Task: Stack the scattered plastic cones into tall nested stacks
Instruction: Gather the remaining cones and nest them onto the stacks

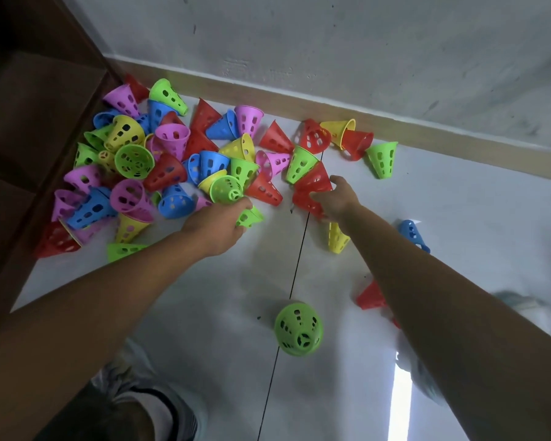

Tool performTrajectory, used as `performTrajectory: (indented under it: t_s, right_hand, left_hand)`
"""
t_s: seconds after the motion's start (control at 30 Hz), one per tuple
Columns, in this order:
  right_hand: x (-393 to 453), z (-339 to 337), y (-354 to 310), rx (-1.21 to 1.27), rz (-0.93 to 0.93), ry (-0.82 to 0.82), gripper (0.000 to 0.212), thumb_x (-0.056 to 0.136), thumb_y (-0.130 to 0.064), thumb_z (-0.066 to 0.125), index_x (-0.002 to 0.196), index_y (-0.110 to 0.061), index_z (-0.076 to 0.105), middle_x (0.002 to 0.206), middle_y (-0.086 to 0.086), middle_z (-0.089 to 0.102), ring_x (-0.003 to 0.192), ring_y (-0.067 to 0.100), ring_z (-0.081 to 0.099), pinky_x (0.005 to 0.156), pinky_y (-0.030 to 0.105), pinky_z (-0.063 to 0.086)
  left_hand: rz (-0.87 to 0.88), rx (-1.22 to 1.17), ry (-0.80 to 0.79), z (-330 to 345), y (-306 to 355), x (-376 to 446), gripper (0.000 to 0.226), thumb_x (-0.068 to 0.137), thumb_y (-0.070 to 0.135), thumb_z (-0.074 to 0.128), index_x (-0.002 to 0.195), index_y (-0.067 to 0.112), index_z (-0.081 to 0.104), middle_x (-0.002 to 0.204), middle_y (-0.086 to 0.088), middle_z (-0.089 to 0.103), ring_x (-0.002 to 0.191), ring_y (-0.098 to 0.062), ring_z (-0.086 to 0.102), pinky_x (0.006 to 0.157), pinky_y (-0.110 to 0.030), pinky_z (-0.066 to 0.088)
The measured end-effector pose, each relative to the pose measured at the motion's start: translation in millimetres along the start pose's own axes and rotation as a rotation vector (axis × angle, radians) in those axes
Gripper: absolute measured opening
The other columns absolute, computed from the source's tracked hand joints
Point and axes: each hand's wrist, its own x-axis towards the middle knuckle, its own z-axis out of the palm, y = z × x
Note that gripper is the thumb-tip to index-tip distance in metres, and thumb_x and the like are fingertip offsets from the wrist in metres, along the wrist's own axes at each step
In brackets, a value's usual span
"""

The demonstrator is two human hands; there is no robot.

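A heap of perforated plastic cones [159, 160] in red, green, blue, yellow and pink lies scattered on the white floor by the wall. My left hand [218, 226] grips a green cone [248, 216] at the heap's near edge, just below another green cone [227, 189]. My right hand [339, 197] is closed on a red cone [309, 200], with a second red cone [315, 179] right above it. A yellow cone [337, 238] lies under my right wrist. A green cone [299, 328] stands alone near my knees.
A dark wooden cabinet [29, 122] borders the heap on the left. A beige skirting board [427, 135] runs along the far wall. A blue cone [412, 233] and a red cone [371, 296] lie to the right of my right arm. My knees are at the bottom.
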Motion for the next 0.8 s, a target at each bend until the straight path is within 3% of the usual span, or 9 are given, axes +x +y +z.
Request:
performTrajectory:
  t_s: [0.1,0.27,0.47,0.63,0.8]
  right_hand:
    - [3,6,0,-0.031,0.019,0.034,0.056,0.093,-0.013,0.061,0.144,-0.018,0.04,0.117,0.007,0.052,0.103,0.033,0.064,0.075,0.043,0.062]
    - [4,14,11,-0.056,0.016,0.095,0.026,0.09,-0.011,0.06,0.115,-0.014,0.062,0.104,0.014,0.069,0.085,0.032,0.072,0.072,0.044,0.063]
    - [1,15,22,-0.069,-0.062,0.179,0.012,0.091,-0.019,0.067,0.101,-0.013,0.07,0.096,0.013,0.073,0.083,0.029,0.072,0.078,0.041,0.061]
    - [-12,8,26,-0.082,-0.078,0.18,0.017,0.091,-0.024,0.07,0.102,-0.011,0.069,0.092,0.012,0.073,0.073,0.029,0.073,0.064,0.035,0.061]
    - [-24,-3,28,-0.083,-0.117,0.163,0.019,0.092,-0.031,0.07,0.102,-0.015,0.07,0.105,0.011,0.07,0.091,0.027,0.069,0.068,0.03,0.055]
  left_hand:
    - [0.0,0.072,-0.01,-1,5,0,0.032,0.095,0.03,0.056,0.125,0.027,0.043,0.094,-0.002,0.062,0.09,-0.033,0.062,0.068,-0.035,0.048]
    - [0.034,0.308,-0.067,4,2,-5,0.023,0.096,0.024,0.054,0.119,0.021,0.05,0.111,-0.007,0.064,0.096,-0.033,0.063,0.067,-0.035,0.046]
    - [0.054,0.277,-0.126,6,-13,-10,0.014,0.097,0.031,0.055,0.106,0.021,0.058,0.098,-0.008,0.065,0.089,-0.032,0.062,0.064,-0.033,0.044]
    - [0.009,0.108,-0.109,-4,-11,-15,0.019,0.093,0.038,0.06,0.078,0.03,0.052,0.082,-0.002,0.061,0.081,-0.028,0.061,0.065,-0.036,0.051]
    - [0.041,0.009,-0.03,-18,8,-23,0.02,0.088,0.038,0.068,0.073,0.028,0.061,0.066,0.008,0.054,0.07,-0.023,0.058,0.061,-0.033,0.048]
